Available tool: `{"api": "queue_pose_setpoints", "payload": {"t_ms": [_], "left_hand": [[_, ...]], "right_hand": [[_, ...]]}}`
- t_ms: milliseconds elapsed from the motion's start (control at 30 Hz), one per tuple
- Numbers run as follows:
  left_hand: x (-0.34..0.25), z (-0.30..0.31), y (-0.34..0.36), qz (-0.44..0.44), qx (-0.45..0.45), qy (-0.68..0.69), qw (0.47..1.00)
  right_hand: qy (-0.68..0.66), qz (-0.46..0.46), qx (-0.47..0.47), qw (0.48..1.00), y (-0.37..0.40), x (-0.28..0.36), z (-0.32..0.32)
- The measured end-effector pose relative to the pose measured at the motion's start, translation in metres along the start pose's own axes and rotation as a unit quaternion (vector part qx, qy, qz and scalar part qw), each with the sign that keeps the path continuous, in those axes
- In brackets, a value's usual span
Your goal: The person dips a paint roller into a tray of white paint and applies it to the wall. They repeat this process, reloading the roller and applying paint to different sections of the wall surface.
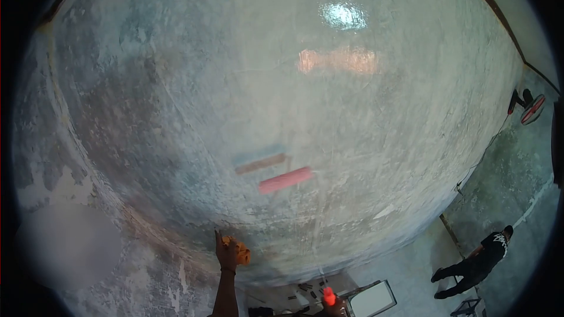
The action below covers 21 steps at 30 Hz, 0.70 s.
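My left hand (226, 253) is at the lower middle, raised against the grey plastered surface, with one finger pointing up. Its other fingers are closed on a crumpled orange cloth (239, 250). At the bottom edge my right hand (336, 307) is wrapped around the bright red-orange handle (329, 296) of a paint roller, partly cut off by the frame. A thin pale rod runs up from the handle to the pink roller sleeve (285, 180), which lies against or just off the surface. Beside the sleeve is a brownish shadow of the same shape.
The patchy grey plastered surface (194, 111) fills most of the view, with shiny light reflections up high. At lower right stands a person in dark clothes (479, 261). A fan (533, 109) is at far right. Below are a white-topped frame (372, 301) and small dark pieces.
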<state>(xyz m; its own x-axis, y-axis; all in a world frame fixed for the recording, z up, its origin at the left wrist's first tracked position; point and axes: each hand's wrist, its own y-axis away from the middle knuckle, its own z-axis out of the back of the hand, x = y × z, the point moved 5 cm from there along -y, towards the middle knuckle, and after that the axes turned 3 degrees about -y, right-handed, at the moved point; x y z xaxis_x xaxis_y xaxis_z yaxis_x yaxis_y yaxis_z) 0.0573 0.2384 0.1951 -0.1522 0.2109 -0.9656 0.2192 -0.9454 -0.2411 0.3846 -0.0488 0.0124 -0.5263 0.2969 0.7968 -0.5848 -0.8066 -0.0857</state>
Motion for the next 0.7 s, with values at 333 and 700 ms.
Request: {"api": "queue_pose_setpoints", "payload": {"t_ms": [333,700], "left_hand": [[-0.035,0.106,0.007,0.029,-0.061,-0.145,0.987],[0.029,0.155,0.036,0.118,-0.109,-0.175,0.971]], "right_hand": [[-0.107,0.158,-0.041,0.981,-0.113,0.237,-0.055],[-0.216,0.121,-0.066,0.967,-0.219,0.326,0.091]]}}
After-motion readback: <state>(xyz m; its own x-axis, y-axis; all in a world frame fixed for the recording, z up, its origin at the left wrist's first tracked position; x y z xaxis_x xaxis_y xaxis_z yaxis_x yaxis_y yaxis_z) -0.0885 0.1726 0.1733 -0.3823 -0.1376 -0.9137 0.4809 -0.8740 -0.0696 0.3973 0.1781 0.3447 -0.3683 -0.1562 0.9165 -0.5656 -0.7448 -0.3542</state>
